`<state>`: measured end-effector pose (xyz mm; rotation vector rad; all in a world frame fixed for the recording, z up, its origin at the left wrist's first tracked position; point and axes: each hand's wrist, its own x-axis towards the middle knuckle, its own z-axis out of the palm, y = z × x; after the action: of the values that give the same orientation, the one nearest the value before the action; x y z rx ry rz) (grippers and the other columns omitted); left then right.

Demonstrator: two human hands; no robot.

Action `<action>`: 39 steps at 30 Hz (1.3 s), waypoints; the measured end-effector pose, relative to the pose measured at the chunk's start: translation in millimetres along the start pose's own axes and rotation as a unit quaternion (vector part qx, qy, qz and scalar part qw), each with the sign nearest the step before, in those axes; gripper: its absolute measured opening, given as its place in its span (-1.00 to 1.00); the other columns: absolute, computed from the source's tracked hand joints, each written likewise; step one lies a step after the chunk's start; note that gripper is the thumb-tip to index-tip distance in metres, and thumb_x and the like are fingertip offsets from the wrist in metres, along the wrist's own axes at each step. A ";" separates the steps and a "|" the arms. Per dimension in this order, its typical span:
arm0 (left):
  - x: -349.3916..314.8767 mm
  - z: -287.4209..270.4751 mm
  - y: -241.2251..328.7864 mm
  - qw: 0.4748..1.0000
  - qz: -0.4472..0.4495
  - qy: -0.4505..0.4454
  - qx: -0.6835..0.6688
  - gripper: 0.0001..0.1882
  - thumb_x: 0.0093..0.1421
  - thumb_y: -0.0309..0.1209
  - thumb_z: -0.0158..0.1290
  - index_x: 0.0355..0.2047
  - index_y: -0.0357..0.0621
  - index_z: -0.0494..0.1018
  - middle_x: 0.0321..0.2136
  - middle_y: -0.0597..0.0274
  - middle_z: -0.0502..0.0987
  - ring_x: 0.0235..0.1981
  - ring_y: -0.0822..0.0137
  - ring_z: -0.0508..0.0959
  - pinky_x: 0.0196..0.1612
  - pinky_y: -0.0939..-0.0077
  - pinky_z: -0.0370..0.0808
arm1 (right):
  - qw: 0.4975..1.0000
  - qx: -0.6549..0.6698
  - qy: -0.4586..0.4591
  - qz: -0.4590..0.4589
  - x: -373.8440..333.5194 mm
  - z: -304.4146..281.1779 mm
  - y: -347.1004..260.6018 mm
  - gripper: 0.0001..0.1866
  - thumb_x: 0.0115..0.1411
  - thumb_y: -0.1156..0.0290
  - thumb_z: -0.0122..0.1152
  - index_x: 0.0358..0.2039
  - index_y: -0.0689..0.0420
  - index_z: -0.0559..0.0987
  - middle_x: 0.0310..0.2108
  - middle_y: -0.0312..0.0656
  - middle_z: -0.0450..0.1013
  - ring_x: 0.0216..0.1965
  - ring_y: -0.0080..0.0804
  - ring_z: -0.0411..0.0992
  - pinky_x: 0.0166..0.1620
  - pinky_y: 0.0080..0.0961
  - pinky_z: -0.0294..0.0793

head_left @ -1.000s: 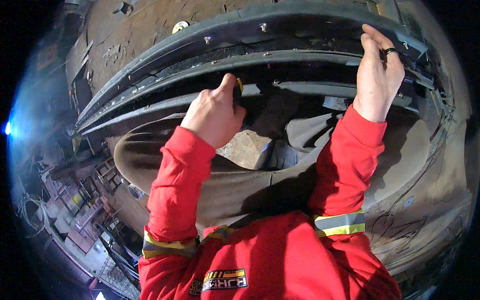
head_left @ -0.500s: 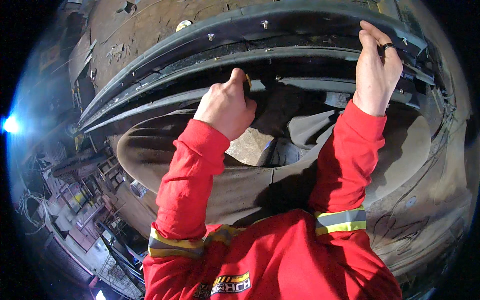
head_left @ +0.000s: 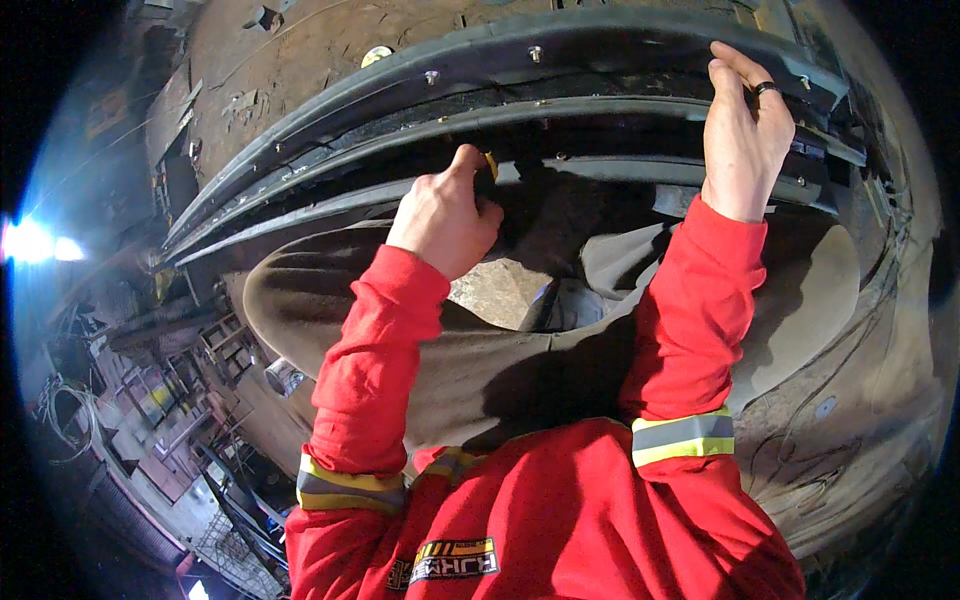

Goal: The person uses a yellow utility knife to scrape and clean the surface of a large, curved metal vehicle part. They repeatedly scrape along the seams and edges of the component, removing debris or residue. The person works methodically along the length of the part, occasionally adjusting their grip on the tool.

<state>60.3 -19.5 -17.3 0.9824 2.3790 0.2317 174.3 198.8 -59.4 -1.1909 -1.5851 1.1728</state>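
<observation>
Long black strips (head_left: 620, 60) with bolts along them curve across the far side, set in metal rails. My left hand (head_left: 440, 215) is closed around a small black-and-yellow tool (head_left: 487, 172), mostly hidden by the fingers, beside the middle rail (head_left: 420, 130). What kind of tool it is, I cannot make out. Farther right, my right hand (head_left: 745, 145), with a dark ring, has its fingers stretched out over the farthest strip near its right end. Its fingertips seem to touch the strip, and nothing shows in that hand.
Bolts (head_left: 535, 54) stick up from the farthest strip. My brown-trousered legs (head_left: 320, 290) are bent near the rails. A yellow-white round thing (head_left: 376, 56) lies beyond them on the brown floor (head_left: 300, 50). Cables (head_left: 800, 430) lie at right; clutter and a bright light (head_left: 30, 242) are at left.
My left hand has shifted slightly left and down, showing more of the tool's yellow edge. My right hand keeps its place on the strip. The view has moved a little.
</observation>
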 end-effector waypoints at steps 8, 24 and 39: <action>-2.9 3.5 -7.8 0.997 0.037 0.061 -0.031 -0.60 -0.01 -0.46 0.12 -0.11 -0.22 0.39 -0.47 -0.12 0.55 -0.39 -0.08 0.59 -0.29 0.19 0.50 | 0.967 -0.181 -0.037 -0.175 -3.0 19.3 20.4 -0.81 0.02 0.31 0.21 -0.38 0.09 0.66 -0.37 -0.08 0.56 -0.18 -0.08 0.48 0.02 -0.19 0.34; -5.8 2.5 -17.8 0.994 0.005 0.062 -0.089 -0.62 -0.03 -0.44 0.08 -0.15 -0.25 0.41 -0.45 -0.27 0.52 -0.34 -0.23 0.53 -0.25 0.11 0.47 | 0.943 -0.270 -0.034 -0.190 -11.9 28.4 24.4 -0.84 0.01 0.28 0.21 -0.42 0.03 0.65 -0.37 -0.15 0.56 -0.11 -0.13 0.41 0.11 -0.07 0.16; -7.1 6.3 -6.6 0.995 0.020 0.082 -0.058 -0.61 -0.03 -0.47 0.05 -0.14 -0.28 0.39 -0.51 -0.27 0.50 -0.41 -0.23 0.53 -0.30 0.08 0.47 | 0.942 -0.271 -0.035 -0.195 -10.3 28.3 23.3 -0.84 0.02 0.28 0.20 -0.43 0.03 0.64 -0.37 -0.17 0.56 -0.11 -0.13 0.41 0.11 -0.05 0.14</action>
<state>63.9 -29.4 -21.8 0.9912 2.4621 0.4760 154.7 185.9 -89.4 -1.0912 -2.1633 0.5378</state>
